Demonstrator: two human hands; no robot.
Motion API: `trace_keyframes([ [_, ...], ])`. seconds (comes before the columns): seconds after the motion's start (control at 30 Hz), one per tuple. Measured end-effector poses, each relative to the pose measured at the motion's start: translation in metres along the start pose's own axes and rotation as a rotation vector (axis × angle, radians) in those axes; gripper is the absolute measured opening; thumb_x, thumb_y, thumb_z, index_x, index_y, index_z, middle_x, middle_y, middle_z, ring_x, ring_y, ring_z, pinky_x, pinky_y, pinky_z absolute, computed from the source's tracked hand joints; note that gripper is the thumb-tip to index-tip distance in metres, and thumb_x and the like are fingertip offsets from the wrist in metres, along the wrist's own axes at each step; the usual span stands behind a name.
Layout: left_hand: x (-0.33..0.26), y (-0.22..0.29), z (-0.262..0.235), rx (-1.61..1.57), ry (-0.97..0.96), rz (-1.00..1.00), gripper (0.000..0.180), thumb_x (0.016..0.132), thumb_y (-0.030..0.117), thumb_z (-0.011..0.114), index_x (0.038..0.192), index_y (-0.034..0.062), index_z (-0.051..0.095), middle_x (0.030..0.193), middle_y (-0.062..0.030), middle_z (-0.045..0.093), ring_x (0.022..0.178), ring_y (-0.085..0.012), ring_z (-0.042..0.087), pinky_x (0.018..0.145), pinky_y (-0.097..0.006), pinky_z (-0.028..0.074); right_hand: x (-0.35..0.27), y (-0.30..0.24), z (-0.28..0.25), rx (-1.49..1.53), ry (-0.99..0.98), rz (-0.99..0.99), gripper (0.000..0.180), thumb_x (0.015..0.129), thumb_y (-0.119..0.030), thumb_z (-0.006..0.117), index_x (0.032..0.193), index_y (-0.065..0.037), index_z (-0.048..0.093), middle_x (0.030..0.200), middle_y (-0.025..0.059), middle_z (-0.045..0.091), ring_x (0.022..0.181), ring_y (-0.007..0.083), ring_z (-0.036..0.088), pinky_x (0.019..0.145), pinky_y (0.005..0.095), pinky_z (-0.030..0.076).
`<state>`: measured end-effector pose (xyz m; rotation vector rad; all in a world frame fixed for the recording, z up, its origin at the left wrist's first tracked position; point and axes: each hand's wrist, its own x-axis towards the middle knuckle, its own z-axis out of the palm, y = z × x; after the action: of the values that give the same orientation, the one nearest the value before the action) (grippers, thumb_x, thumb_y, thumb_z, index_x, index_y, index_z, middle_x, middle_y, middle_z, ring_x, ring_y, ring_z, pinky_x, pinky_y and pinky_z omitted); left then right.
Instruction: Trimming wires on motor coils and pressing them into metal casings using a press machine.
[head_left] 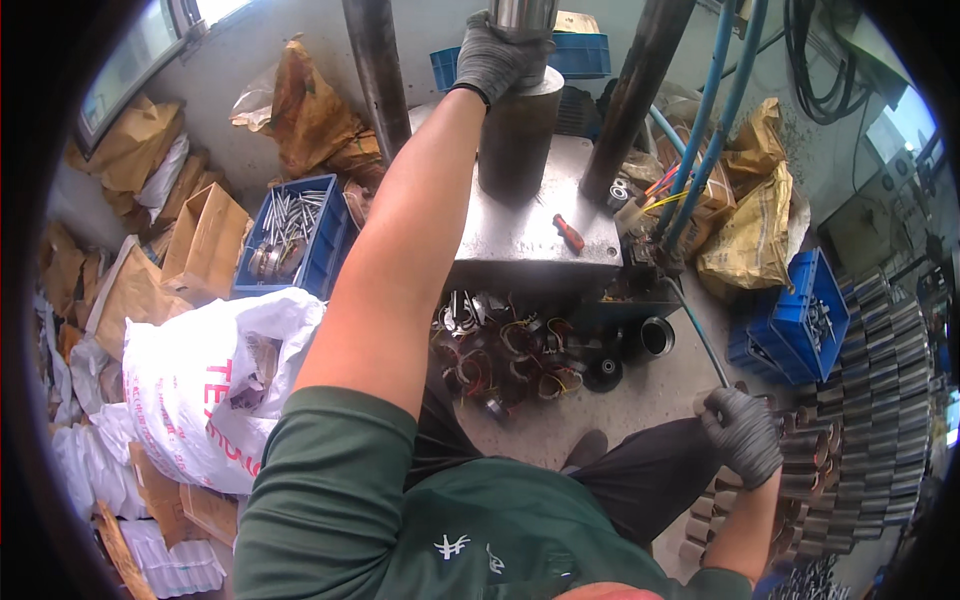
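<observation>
Left hand (495,62) at 12 o'clock: fingers curled at shiny steel cylinder (524,16), above dark steel cylinder (514,150) on press bed (505,238); fingertips hidden, can't tell if gripping. Right hand (742,436) at 4 o'clock, wrapped round lever (704,336) end. 1 red-handled screwdriver (570,234) on press bed, 2 o'clock.

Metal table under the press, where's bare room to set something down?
Bare: in front of the dark cylinder, left of the red screwdriver; also between that cylinder and the right column. Crowded: the floor just below, strewn with wired parts.
</observation>
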<state>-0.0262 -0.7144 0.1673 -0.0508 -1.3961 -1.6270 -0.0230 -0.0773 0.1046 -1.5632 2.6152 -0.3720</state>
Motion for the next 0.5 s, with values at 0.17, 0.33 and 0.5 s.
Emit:
trace_keyframes([
  [0.17, -0.007, -0.004, 0.030, 0.348, 0.015, 0.048, 0.052, 0.091, 0.027, 0.071, 0.133, 0.0182, 0.042, 0.112, -0.0053, 0.063, 0.107, -0.0167, 0.061, 0.093, -0.034, 0.054, -0.013, -0.001, 0.010, -0.056, 0.107, 0.043, 0.015, 0.086, -0.018, 0.072, 0.086, -0.004, 0.068, 0.082, 0.0195, 0.067, 0.077, 0.0407, 0.067, 0.069, 0.0456, 0.053],
  [0.33, -0.033, 0.015, 0.042, 0.664, 0.037, 0.216, 0.066, 0.081, 0.020, 0.081, 0.135, 0.0137, 0.042, 0.111, -0.0038, 0.066, 0.100, -0.0151, 0.064, 0.084, -0.032, 0.058, -0.012, -0.005, 0.009, -0.082, 0.117, 0.104, 0.019, 0.087, -0.019, 0.072, 0.079, -0.004, 0.064, 0.078, 0.0213, 0.063, 0.076, 0.0420, 0.065, 0.066, 0.0478, 0.051],
  [0.5, -0.041, 0.030, 0.048, 0.554, 0.203, 0.162, 0.071, 0.071, 0.006, 0.089, 0.128, 0.0103, 0.047, 0.104, -0.0051, 0.067, 0.093, -0.0145, 0.066, 0.074, -0.028, 0.059, -0.012, -0.003, 0.013, -0.053, 0.143, 0.102, 0.018, 0.085, -0.019, 0.071, 0.079, -0.004, 0.063, 0.077, 0.0214, 0.062, 0.076, 0.0424, 0.064, 0.068, 0.0492, 0.051],
])
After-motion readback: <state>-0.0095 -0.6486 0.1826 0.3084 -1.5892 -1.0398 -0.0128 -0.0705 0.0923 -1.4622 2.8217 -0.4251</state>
